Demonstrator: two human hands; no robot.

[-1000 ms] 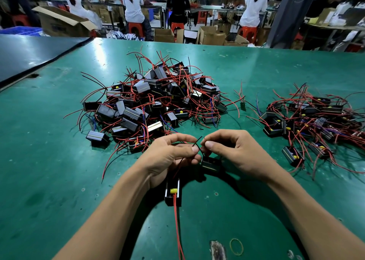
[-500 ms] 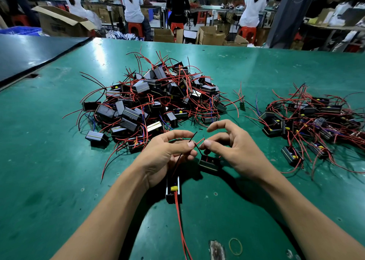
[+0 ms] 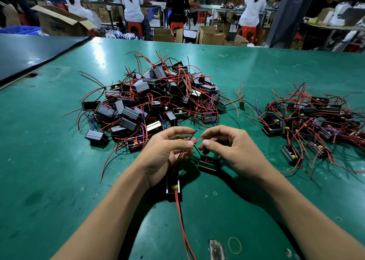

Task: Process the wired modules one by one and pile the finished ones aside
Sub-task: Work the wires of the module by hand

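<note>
Bright overhead glare, wide-angle edge distortion

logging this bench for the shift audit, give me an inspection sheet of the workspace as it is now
surface: green table, scuffed, worn patch near the front edge
job's things: large module pile centre; smaller module pile right; near module by left wrist; second module under right hand
clutter: rubber band; small loose part between the piles
grippers: left hand and right hand both pinch the red wire
cables: black wire passes through the left pinch; red leads trail toward the camera
surroundings: people on red stools, cardboard boxes, dark board left
</note>
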